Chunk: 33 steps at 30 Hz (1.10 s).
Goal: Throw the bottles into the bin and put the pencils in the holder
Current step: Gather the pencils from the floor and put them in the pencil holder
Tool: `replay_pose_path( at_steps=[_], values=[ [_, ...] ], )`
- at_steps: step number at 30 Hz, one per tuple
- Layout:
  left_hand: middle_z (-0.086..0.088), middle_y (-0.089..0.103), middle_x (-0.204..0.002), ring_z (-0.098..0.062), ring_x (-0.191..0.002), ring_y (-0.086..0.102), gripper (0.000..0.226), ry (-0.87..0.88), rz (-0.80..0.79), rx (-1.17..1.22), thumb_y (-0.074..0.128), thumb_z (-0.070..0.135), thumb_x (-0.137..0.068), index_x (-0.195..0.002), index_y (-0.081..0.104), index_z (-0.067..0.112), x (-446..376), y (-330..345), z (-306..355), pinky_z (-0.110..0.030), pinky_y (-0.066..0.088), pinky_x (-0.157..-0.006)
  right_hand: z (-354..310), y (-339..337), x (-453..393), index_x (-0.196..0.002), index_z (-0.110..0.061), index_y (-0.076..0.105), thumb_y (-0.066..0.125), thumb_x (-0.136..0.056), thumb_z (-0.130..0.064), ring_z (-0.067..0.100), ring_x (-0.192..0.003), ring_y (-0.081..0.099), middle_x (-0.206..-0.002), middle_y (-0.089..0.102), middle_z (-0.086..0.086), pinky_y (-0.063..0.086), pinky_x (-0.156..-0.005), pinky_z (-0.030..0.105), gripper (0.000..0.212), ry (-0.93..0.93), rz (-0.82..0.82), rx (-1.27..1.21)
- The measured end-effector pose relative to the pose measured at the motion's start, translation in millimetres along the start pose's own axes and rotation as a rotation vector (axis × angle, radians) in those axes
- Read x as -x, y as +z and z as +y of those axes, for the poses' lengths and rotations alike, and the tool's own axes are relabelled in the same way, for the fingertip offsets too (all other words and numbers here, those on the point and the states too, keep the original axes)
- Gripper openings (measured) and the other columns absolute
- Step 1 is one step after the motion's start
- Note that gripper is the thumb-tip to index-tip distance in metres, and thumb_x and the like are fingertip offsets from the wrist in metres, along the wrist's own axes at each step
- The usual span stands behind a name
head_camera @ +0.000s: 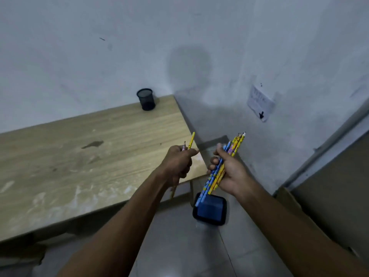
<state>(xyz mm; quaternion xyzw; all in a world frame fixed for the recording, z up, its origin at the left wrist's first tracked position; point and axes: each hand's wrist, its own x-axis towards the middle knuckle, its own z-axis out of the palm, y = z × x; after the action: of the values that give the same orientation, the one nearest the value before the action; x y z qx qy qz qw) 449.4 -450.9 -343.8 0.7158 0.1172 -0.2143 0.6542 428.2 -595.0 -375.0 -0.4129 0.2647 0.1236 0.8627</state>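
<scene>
My right hand [229, 172] grips a bundle of several yellow and blue pencils [236, 144], tips pointing up and away, held over the floor past the table's right end. My left hand [177, 162] is closed on a couple of pencils, one yellow pencil [191, 139] sticking up above the fist, over the table's near right corner. A black mesh holder [146, 99] stands upright at the far right corner of the wooden table [89, 152], well beyond both hands. A black bin [209, 209] sits on the floor below my right hand. No bottles are in view.
The white wall runs behind the table and along the right, with a paper note [260, 102] stuck on it. A brown board or door [329, 186] leans at the right edge. Grey tiled floor [189, 246] lies beneath my arms.
</scene>
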Motion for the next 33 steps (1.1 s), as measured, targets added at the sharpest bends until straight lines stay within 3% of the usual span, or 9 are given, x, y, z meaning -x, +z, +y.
replay_pose_path(
  at_steps=[6,8,11,16,25,30,33],
  values=[
    [0.001,0.029,-0.047,-0.011,-0.034,0.022,0.031,0.044,0.132,0.056,0.062,0.018,-0.088,-0.065,0.041,0.016,-8,-42,41,-0.017,0.018,-0.039,-23,67,-19,-0.077,-0.017,0.056,0.064,-0.089,-0.039,0.011,-0.040,0.041,-0.049,0.042,-0.004,0.038,-0.050,0.025,0.026,-0.002,-0.056,0.039],
    [0.003,0.028,-0.044,-0.010,-0.033,0.022,0.023,0.072,0.171,0.105,0.059,0.022,-0.091,-0.077,0.055,0.004,-19,-61,54,-0.017,0.020,-0.037,-27,96,-33,-0.077,-0.017,0.055,0.065,-0.089,-0.039,0.010,-0.039,0.037,-0.047,0.040,-0.005,0.035,-0.049,0.025,0.027,-0.005,-0.068,0.072],
    [0.004,0.026,-0.042,-0.010,-0.033,0.022,0.033,0.121,0.235,0.138,0.056,0.030,-0.094,-0.093,0.070,0.000,-38,-92,69,-0.019,0.019,-0.037,-30,137,-57,-0.076,-0.016,0.054,0.066,-0.088,-0.037,0.009,-0.034,0.030,-0.041,0.035,-0.007,0.029,-0.044,0.023,0.027,-0.032,-0.077,0.097],
    [0.005,0.026,-0.036,-0.012,-0.033,0.020,0.033,0.170,0.344,0.260,0.063,0.030,-0.088,-0.083,0.073,-0.001,-81,-146,96,-0.020,0.018,-0.041,-34,202,-102,-0.068,-0.017,0.052,0.071,-0.083,-0.040,0.008,-0.032,0.026,-0.038,0.030,-0.007,0.027,-0.042,0.022,0.034,-0.064,-0.026,-0.013],
    [0.005,0.031,-0.031,-0.013,-0.029,0.030,0.058,0.238,0.430,0.361,0.053,0.044,-0.094,-0.079,0.071,-0.009,-164,-211,142,-0.021,0.029,-0.041,-50,279,-182,-0.062,-0.019,0.043,0.063,-0.090,-0.044,0.011,-0.033,0.031,-0.040,0.032,-0.005,0.030,-0.041,0.022,0.043,-0.168,0.011,-0.107],
    [0.005,0.039,-0.028,-0.014,-0.033,0.036,0.056,0.299,0.541,0.377,0.055,0.045,-0.092,-0.063,0.070,0.000,-226,-227,157,-0.024,0.034,-0.045,-59,302,-243,-0.068,-0.015,0.044,0.063,-0.091,-0.038,0.013,-0.037,0.038,-0.048,0.037,-0.001,0.037,-0.043,0.024,0.038,-0.312,0.002,-0.062],
    [0.004,0.047,-0.032,-0.012,-0.036,0.043,0.056,0.311,0.600,0.367,0.056,0.046,-0.092,-0.063,0.071,0.000,-266,-234,165,-0.023,0.037,-0.044,-66,316,-285,-0.064,-0.015,0.043,0.063,-0.092,-0.036,0.015,-0.041,0.041,-0.048,0.040,0.000,0.040,-0.047,0.028,0.041,-0.400,0.014,0.014]
  ],
)
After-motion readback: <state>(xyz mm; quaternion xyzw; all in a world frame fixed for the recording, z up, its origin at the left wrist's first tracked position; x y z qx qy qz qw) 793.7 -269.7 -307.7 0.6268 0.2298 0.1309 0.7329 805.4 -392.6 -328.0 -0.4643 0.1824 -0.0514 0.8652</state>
